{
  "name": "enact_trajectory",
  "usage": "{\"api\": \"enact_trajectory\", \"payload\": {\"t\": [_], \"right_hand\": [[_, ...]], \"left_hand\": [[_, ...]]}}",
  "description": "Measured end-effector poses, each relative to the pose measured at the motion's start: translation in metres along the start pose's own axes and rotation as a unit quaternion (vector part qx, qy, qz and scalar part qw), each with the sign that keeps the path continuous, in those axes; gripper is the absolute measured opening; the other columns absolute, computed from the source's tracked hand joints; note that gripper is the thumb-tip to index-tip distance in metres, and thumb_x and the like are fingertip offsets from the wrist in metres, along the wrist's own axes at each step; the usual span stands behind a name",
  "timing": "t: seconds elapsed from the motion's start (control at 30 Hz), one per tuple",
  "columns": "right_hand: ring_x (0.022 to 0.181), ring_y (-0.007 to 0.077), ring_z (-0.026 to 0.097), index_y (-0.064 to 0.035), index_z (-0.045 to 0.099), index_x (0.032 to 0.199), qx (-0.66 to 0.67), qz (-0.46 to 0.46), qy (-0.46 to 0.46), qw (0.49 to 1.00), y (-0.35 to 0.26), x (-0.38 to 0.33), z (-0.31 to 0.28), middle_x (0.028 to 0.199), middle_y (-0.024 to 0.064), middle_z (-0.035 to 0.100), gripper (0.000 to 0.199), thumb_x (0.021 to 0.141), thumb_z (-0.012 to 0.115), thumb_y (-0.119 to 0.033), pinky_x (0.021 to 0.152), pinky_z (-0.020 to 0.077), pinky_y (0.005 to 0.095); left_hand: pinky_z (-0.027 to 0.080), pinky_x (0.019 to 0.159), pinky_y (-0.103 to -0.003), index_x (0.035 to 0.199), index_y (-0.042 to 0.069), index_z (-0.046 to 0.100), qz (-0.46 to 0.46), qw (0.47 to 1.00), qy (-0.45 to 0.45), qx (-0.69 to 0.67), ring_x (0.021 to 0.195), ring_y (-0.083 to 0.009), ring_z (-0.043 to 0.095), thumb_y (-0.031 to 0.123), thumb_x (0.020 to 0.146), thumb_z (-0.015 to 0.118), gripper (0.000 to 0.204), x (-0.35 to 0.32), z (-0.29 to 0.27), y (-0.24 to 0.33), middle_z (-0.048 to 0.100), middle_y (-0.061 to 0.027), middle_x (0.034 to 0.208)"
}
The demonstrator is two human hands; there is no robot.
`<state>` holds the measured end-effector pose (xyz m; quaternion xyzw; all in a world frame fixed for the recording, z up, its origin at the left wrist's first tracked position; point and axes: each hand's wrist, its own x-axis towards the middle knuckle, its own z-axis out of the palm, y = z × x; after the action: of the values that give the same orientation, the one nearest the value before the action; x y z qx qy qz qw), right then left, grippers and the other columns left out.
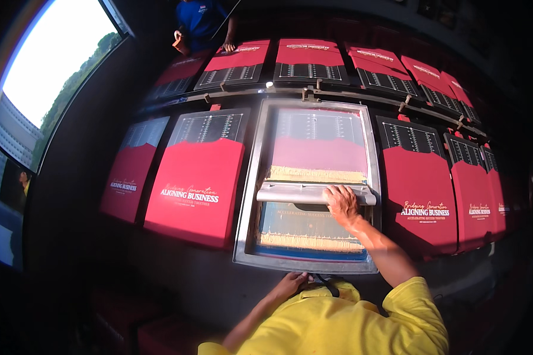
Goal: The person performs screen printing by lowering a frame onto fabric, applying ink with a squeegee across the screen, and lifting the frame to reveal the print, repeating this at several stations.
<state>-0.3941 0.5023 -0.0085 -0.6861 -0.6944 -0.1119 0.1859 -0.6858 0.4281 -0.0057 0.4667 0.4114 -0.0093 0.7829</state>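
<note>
My right hand (pixel 342 202) is closed over the grey handle of a wide squeegee (pixel 284 193), towards its right end. The squeegee lies across a silk-screen frame (pixel 250 195) with a pale metal border. Bands of cream ink (pixel 314 241) lie on the mesh on the near and far sides of the squeegee. Through the far part of the mesh, a red shirt and a ruled board show faintly. My left hand (pixel 293 284) is at the frame's near edge, its fingers curled against the rim and partly hidden.
Red shirts lie on ruled black boards to the left (pixel 195 177) and right (pixel 417 183), with light printing. Across a metal rail (pixel 231 94) stands another row of shirt-covered boards (pixel 311 56). A person in a blue top (pixel 200 21) stands at the far left, near a bright window (pixel 59 59).
</note>
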Motion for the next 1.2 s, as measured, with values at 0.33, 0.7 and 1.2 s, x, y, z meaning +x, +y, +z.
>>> {"api": "enact_trajectory", "payload": {"t": [0.33, 0.7, 1.2], "right_hand": [[0.099, 0.0289, 0.062, -0.006, 0.062, 0.104, 0.024, 0.008, -0.061, 0.998, 0.006, 0.007, -0.008, 0.103, 0.0105, 0.066, 0.041, 0.068, 0.08, -0.012, 0.09, 0.0477, 0.0418], [0.083, 0.0336, 0.067, -0.0035, 0.068, 0.099, 0.047, 0.046, -0.089, 0.994, 0.03, 0.039, -0.007, 0.089, 0.0178, 0.068, 0.037, 0.067, 0.08, -0.017, 0.077, 0.0526, 0.0451], [0.079, 0.036, 0.066, -0.002, 0.065, 0.088, 0.15, 0.087, -0.259, 0.95, -0.047, -0.007, -0.085, 0.078, 0.0167, 0.066, 0.028, 0.07, 0.076, -0.02, 0.071, 0.0511, 0.0449]], "left_hand": [[0.026, 0.053, -0.02, 0.091, 0.01, 0.057, -0.089, 0.98, -0.036, -0.173, 0.059, -0.0038, 0.034, 0.03, 0.105, 0.047, 0.027, 0.01, -0.006, -0.005, 0.042, 0.0078, 0.067], [0.017, 0.046, -0.022, 0.089, 0.012, 0.052, -0.104, 0.957, -0.163, -0.217, 0.051, -0.0058, 0.022, 0.025, 0.108, 0.038, 0.026, 0.019, -0.023, -0.013, 0.031, 0.0079, 0.061], [0.026, 0.048, -0.024, 0.095, 0.006, 0.056, -0.056, 0.956, -0.194, -0.212, 0.053, -0.0097, 0.033, 0.023, 0.107, 0.037, 0.028, 0.019, -0.03, -0.017, 0.042, 0.0017, 0.065]]}}
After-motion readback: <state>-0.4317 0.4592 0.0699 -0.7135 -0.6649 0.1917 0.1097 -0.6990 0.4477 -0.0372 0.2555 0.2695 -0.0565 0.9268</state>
